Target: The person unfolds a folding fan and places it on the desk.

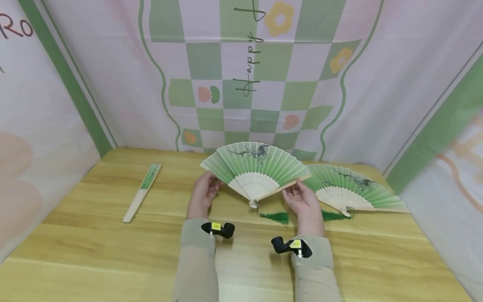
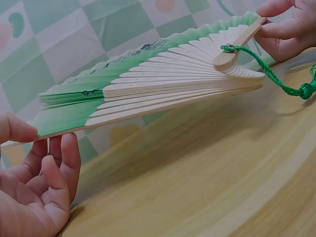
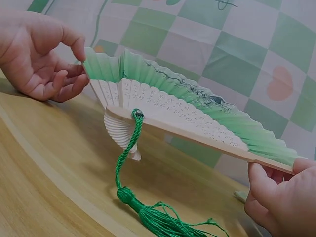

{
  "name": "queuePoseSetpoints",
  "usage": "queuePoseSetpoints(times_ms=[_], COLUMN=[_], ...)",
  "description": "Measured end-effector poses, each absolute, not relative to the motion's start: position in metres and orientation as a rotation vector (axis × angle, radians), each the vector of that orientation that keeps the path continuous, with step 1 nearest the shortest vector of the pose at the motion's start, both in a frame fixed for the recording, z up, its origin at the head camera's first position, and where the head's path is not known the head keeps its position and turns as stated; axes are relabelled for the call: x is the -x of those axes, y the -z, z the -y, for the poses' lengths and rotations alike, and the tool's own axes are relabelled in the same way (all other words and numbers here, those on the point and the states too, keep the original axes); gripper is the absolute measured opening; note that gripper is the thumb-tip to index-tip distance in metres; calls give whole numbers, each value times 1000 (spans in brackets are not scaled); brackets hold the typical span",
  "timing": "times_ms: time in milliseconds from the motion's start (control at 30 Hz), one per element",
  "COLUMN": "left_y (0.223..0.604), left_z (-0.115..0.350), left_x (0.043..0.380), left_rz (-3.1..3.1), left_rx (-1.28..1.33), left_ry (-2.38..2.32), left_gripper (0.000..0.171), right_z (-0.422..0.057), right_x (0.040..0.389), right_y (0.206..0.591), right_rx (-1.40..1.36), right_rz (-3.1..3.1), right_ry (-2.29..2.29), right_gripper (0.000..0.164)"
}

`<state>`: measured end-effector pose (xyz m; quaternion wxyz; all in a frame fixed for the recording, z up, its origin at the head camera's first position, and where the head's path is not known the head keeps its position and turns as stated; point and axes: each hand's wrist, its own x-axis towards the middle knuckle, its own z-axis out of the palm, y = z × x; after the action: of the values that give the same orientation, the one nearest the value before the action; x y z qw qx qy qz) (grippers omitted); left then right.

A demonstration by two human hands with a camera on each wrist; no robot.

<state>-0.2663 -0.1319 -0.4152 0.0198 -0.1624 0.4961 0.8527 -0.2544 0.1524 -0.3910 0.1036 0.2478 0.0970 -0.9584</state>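
Observation:
A green folding fan (image 1: 260,161) with white pierced ribs and a dark branch print is spread wide, held tilted above the table. My left hand (image 1: 204,193) pinches its left outer rib near the tip, thumb above and fingers below, as the left wrist view shows. At the opposite end, my right hand (image 1: 303,202) pinches the other guard rib between thumb and fingers. From the pivot hangs a green tassel (image 3: 165,217) on a cord. In the left wrist view several ribs nearest the left hand lie bunched together.
A second spread green fan (image 1: 351,188) lies on the wooden table (image 1: 113,251) to the right, its tassel (image 1: 332,215) beside it. At the left lies a folded fan (image 1: 142,193). A checked cloth (image 1: 237,84) hangs behind the table.

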Motion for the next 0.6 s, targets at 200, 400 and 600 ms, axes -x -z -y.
queuePoseSetpoints(times_ms=[200, 400, 600], left_y=[415, 415, 416], left_z=[132, 132, 131], left_x=[266, 266, 266], left_rz=[-1545, -1560, -1630], left_rx=[511, 497, 520], left_ry=[-2635, -2626, -2591], left_gripper=[7, 8, 14], right_z=[-156, -156, -156], right_x=[255, 256, 256], right_y=[392, 392, 393], right_rx=[-751, -766, -768], right_rz=[-273, -236, -222], right_ry=[2843, 2855, 2866], right_gripper=[16, 16, 12])
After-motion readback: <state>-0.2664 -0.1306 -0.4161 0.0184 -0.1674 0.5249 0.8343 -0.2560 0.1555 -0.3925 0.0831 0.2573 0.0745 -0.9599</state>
